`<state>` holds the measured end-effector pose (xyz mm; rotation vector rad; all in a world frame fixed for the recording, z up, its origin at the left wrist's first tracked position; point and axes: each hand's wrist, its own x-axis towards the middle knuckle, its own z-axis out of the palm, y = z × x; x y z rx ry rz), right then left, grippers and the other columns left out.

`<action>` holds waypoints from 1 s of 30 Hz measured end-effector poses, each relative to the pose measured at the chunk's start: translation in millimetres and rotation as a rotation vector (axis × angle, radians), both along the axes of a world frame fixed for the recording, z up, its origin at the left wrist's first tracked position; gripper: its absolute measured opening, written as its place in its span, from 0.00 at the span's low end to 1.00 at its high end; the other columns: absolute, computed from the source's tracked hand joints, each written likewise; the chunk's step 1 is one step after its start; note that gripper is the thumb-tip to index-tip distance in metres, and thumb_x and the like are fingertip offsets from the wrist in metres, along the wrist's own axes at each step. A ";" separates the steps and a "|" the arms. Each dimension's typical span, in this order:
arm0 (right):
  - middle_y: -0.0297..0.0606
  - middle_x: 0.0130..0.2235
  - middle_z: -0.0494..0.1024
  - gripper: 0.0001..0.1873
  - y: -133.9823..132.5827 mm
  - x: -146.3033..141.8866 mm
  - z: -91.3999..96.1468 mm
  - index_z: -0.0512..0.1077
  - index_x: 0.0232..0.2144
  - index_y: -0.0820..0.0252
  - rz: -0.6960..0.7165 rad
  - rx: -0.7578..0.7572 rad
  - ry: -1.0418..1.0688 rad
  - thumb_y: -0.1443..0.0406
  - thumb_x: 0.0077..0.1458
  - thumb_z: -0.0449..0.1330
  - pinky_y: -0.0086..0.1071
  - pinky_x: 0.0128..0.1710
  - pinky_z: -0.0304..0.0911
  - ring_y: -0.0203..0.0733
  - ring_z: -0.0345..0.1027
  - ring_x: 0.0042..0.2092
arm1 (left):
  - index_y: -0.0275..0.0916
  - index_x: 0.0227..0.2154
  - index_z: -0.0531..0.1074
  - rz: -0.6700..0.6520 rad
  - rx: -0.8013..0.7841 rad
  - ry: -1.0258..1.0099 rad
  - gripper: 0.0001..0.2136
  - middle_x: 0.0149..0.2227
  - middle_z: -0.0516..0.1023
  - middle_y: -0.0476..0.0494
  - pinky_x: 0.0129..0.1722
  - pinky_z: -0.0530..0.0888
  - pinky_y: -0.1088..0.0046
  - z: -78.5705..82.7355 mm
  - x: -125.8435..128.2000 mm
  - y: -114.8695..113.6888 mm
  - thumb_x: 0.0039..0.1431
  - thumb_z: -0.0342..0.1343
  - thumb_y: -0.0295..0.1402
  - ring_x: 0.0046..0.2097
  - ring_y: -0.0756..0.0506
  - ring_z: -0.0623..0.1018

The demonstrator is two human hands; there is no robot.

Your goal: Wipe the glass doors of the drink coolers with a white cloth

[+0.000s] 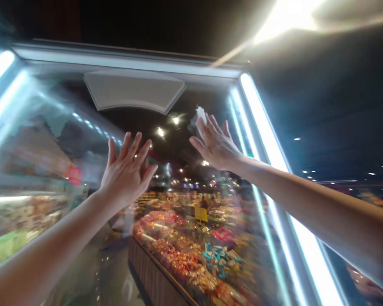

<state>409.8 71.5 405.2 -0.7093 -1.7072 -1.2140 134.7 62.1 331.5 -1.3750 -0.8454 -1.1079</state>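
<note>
1. Forearms (51, 250) extend upward toward the glass pane (178, 148).
2. Left hand (123, 172): fingers spread wide, nothing visibly held, probably for flat support; contact cannot be confirmed.
3. Right hand (215, 144): fingers spread, apparently to press the white cloth (200, 113) flat; whether any finger grips it cannot be told.
4. Cloth position: at the right fingertips, toward the pane's upper right corner, above and right of the left hand.

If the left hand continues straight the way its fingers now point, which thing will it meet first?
In the picture, the left hand points up to the white panel, probably the first thing in line. Depth is unclear; the hand may pass in front of it.
</note>
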 end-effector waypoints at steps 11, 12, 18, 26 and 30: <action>0.42 0.76 0.33 0.51 -4.4 39.1 7.1 0.29 0.75 0.61 -0.085 -0.003 0.052 0.36 0.64 0.35 0.64 0.74 0.31 0.60 0.26 0.76 | 0.38 0.72 0.53 0.017 -0.015 -0.006 0.34 0.75 0.48 0.35 0.72 0.37 0.38 8.9 38.2 -2.9 0.71 0.34 0.53 0.76 0.31 0.45; 0.43 0.76 0.33 0.52 -4.0 34.9 -2.0 0.30 0.75 0.62 -0.062 0.018 -0.073 0.35 0.64 0.37 0.62 0.74 0.31 0.60 0.27 0.76 | 0.38 0.72 0.53 0.021 -0.014 -0.013 0.34 0.75 0.48 0.35 0.72 0.37 0.38 7.7 37.8 -3.2 0.71 0.34 0.53 0.76 0.31 0.45; 0.45 0.76 0.38 0.51 -2.0 23.7 -8.1 0.34 0.75 0.59 -0.014 -0.011 -0.230 0.35 0.64 0.37 0.66 0.73 0.31 0.61 0.31 0.76 | 0.41 0.71 0.54 0.016 -0.025 -0.021 0.33 0.75 0.50 0.37 0.72 0.38 0.37 -1.5 35.3 -3.5 0.70 0.35 0.54 0.76 0.32 0.46; 0.42 0.76 0.37 0.54 -5.9 -3.6 -50.3 0.35 0.75 0.61 0.007 -0.050 -0.562 0.33 0.62 0.41 0.53 0.76 0.26 0.50 0.29 0.77 | 0.44 0.72 0.52 0.047 -0.050 -0.010 0.31 0.75 0.49 0.38 0.72 0.42 0.36 -32.6 13.1 -3.9 0.72 0.37 0.51 0.76 0.32 0.47; 0.42 0.76 0.36 0.48 -4.9 -10.7 -34.9 0.33 0.75 0.59 0.014 -0.036 -0.236 0.38 0.66 0.37 0.60 0.75 0.26 0.55 0.29 0.77 | 0.47 0.72 0.51 0.057 -0.059 -0.001 0.30 0.75 0.50 0.41 0.72 0.41 0.37 -49.7 -1.5 -6.0 0.72 0.38 0.50 0.76 0.33 0.47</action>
